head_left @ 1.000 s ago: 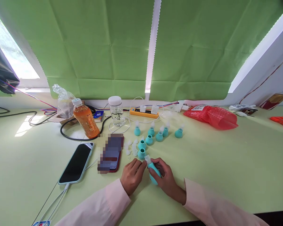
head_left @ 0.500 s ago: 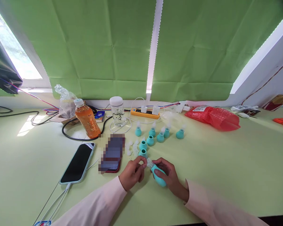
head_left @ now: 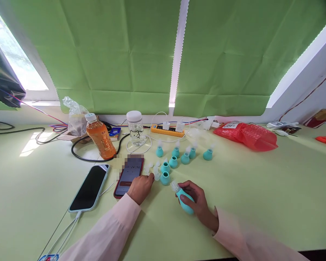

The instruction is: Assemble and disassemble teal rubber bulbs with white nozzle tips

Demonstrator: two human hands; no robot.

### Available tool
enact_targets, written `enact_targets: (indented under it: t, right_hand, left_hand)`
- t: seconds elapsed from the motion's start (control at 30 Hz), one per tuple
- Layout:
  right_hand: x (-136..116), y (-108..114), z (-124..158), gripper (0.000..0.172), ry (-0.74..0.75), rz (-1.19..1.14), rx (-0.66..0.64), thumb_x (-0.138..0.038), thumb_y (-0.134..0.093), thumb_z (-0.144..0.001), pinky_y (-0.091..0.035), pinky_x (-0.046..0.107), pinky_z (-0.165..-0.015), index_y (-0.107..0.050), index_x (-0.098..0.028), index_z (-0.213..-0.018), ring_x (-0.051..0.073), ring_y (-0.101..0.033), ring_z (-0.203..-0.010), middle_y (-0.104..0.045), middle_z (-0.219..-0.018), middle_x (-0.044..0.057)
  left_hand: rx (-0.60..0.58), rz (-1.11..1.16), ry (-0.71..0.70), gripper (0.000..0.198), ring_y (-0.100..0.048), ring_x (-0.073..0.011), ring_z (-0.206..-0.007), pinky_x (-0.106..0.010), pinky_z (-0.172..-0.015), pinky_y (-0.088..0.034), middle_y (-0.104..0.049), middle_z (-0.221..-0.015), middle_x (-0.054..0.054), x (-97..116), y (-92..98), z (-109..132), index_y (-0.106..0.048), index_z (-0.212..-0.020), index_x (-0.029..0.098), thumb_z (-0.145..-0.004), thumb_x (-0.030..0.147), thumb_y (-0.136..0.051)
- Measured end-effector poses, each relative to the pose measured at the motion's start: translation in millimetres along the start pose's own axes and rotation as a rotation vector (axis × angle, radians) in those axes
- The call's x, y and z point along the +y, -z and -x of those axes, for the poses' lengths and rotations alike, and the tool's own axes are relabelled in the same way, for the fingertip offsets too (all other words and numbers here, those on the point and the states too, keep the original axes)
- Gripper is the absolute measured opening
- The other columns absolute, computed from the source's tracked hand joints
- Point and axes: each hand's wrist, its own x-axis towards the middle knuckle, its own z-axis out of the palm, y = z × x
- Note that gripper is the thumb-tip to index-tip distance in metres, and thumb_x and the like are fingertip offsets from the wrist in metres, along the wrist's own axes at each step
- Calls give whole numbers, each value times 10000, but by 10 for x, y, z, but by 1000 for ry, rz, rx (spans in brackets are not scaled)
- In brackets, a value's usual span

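Observation:
My right hand (head_left: 197, 201) is wrapped round a teal squeeze bulb (head_left: 186, 204) with a clear tip (head_left: 175, 186) on its neck, tilted up to the left. It looks like a nasal aspirator. Over on the left, my left hand (head_left: 142, 187) reaches down with fingers pressed together at the small clear plastic pieces (head_left: 157, 174); whatever lies between its fingertips is hidden. Beside these pieces stand teal bulbs with open necks, among them one nearest me (head_left: 165, 178) and another behind (head_left: 173, 162). Several more bulbs, such as the one farthest right (head_left: 208, 154), carry clear tips.
A red-cased phone (head_left: 129, 174) showing a timer lies under my left wrist's far side. Left of it are a charging phone (head_left: 89, 188) and an orange drink bottle (head_left: 100, 139). Behind stand a clear jar (head_left: 135, 130), a yellow power strip (head_left: 167, 131) and red bubble wrap (head_left: 246, 136).
My left hand has left the clear tip of the held bulb and moved left to the loose clear pieces. The right hand keeps its hold, almost in place.

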Motion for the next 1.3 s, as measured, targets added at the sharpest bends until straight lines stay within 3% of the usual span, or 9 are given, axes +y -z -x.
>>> enact_targets:
  t: [0.17,0.33,0.4,0.47,0.6,0.77,0.97,1.07,1.3]
  right_hand:
    - [-13,-9,-3,228,64,154,10,-287,-599,-660,-448,261,-586,-504,-174,-835,146,-523,-666,-543,-737,32]
    - [43,-47,29,281,70,223,8,-256,-654,-594,-469,277,-639,-502,-192,-821,169,-544,-736,-556,-806,36]
    - [76,-71,53,285,89,254,-7,-256,-647,-605,-471,303,-683,-505,-196,-845,188,-552,-785,-567,-851,50]
    - [104,-89,77,260,152,308,-56,-248,-623,-632,-467,316,-709,-514,-200,-863,191,-554,-797,-578,-856,49]
    - [164,-79,106,229,202,393,-121,-244,-622,-635,-459,318,-726,-540,-206,-845,194,-553,-803,-588,-835,43]
    - [220,-29,66,317,3,178,-85,-314,-696,-542,-475,308,-628,-550,-200,-799,192,-564,-742,-592,-800,34]
    - [49,61,-60,255,-173,-131,-380,-329,-669,-586,-456,283,-530,-583,-172,-768,141,-560,-570,-608,-708,18]
    - [-49,158,-152,237,-66,-127,-249,-304,-656,-616,-452,300,-628,-575,-193,-809,165,-568,-691,-606,-783,25]
    - [4,338,-410,217,273,269,83,-266,-647,-627,-445,287,-678,-620,-203,-834,178,-511,-811,-513,-850,46]
  left_hand:
    - [26,46,19,208,-597,-193,-646,-241,-537,-401,-636,-690,-83,-32,-52,-16,-557,-879,165,-815,185,-361]
    - [482,434,-40,267,-526,-109,-519,-198,-533,-375,-586,-619,-31,70,82,157,-526,-907,154,-847,267,-291]
    - [537,531,-145,258,-454,-97,-447,-197,-489,-344,-490,-496,4,177,113,247,-531,-815,139,-819,304,-332]
    - [414,570,-259,265,-411,-94,-430,-203,-455,-305,-441,-471,14,298,109,307,-522,-739,129,-769,362,-398]
    - [112,686,-234,403,-233,-61,-390,-216,-418,-189,-243,-404,51,465,43,319,-383,-450,149,-783,375,-366]
    - [-168,1183,-183,462,-186,-48,-398,-210,-396,-153,-215,-412,58,476,-16,281,-299,-438,152,-790,450,-317]
    - [-428,1675,14,495,-142,-43,-302,-207,-334,-122,-166,-302,77,425,3,203,-221,-397,194,-711,569,-300]
    - [-165,1554,73,470,-186,-49,-323,-195,-345,-151,-217,-351,75,399,18,182,-292,-453,182,-732,560,-286]
    - [252,497,-86,176,-448,-109,-508,-216,-494,-321,-521,-585,3,363,-115,223,-531,-723,164,-691,337,-515]
